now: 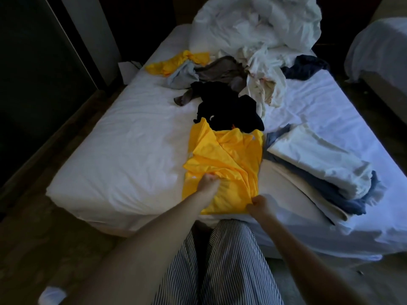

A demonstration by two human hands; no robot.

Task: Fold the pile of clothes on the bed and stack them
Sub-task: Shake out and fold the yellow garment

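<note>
A person's left hand (209, 183) is clutching the fabric of a yellow shirt (231, 155) in curled fingers, while the right hand (261, 205) is pinching its near right corner on the bed (121, 150). The unfolded pile (224, 89) is lying beyond both hands, and a folded stack (319, 166) is sitting to the right of the right hand.

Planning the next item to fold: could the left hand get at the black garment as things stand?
Probably, once freed. The left hand is gripping the yellow shirt. The black garment lies mostly uncovered just beyond that shirt, with nothing standing between.
</note>
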